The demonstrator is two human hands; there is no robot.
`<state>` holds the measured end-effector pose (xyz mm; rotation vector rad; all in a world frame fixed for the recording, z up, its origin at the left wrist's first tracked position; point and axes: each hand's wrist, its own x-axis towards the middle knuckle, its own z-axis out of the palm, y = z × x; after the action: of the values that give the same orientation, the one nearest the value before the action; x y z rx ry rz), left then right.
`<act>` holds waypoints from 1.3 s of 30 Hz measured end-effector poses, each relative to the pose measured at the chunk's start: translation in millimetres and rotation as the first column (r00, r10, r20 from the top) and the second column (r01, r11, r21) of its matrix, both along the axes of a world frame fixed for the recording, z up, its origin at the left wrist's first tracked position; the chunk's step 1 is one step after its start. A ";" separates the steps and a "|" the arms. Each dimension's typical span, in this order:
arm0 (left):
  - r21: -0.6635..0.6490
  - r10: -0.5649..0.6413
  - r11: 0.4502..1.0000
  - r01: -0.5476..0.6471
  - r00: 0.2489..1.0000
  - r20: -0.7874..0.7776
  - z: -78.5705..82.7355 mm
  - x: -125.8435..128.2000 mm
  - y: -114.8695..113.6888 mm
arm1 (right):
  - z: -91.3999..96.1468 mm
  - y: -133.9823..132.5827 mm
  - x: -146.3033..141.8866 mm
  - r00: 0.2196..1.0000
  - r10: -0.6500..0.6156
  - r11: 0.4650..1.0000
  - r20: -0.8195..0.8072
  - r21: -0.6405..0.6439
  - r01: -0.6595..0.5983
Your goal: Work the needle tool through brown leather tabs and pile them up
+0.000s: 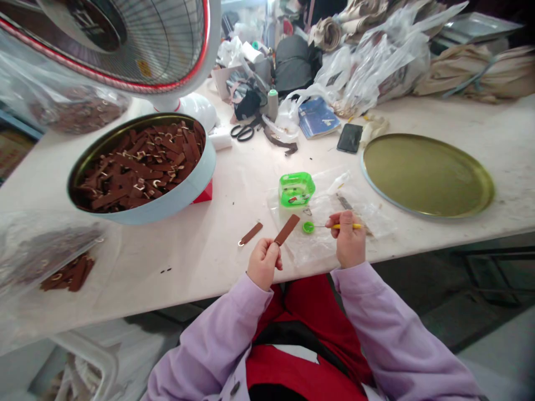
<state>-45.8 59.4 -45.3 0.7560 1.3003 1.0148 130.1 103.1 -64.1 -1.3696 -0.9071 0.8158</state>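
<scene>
My left hand (pixel 263 260) is closed on the lower end of a brown leather strip (pixel 287 229), holding it tilted up to the right over the table edge. My right hand (pixel 349 239) pinches a thin yellow stick (pixel 345 226) whose tip reaches left into a small green cap (pixel 308 226). Both rest over a clear plastic sheet (pixel 376 217). A green glue container (pixel 296 189) stands just beyond the cap. Another brown strip with a metal ring (pixel 251 234) lies flat to the left of my left hand.
A round tin (pixel 175 197) full of brown strips sits tilted at the left, under a fan (pixel 125 44). The tin's gold lid (pixel 426 174) lies at the right. Scissors (pixel 242 131), a phone (pixel 350 137), bags and cloth crowd the back. More strips (pixel 69 274) lie far left.
</scene>
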 end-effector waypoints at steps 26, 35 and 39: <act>0.041 -0.097 0.995 0.092 0.988 0.121 36.8 2.2 -35.4 | 80.8 -64.9 -38.1 0.888 0.233 0.971 -0.397 0.144 -0.190; 0.106 0.009 0.994 -0.014 0.999 0.046 45.8 -3.1 -47.1 | 85.9 -76.9 -38.1 0.894 0.217 0.970 -0.393 0.192 -0.151; 0.149 0.004 0.989 -0.011 0.999 0.048 53.4 -3.0 -51.8 | 82.0 -84.4 -38.3 0.943 0.322 0.945 -0.079 0.083 -0.316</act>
<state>-48.9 7.6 8.0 0.8360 1.1971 1.1394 91.8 18.6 17.8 -1.1295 -1.0919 1.0746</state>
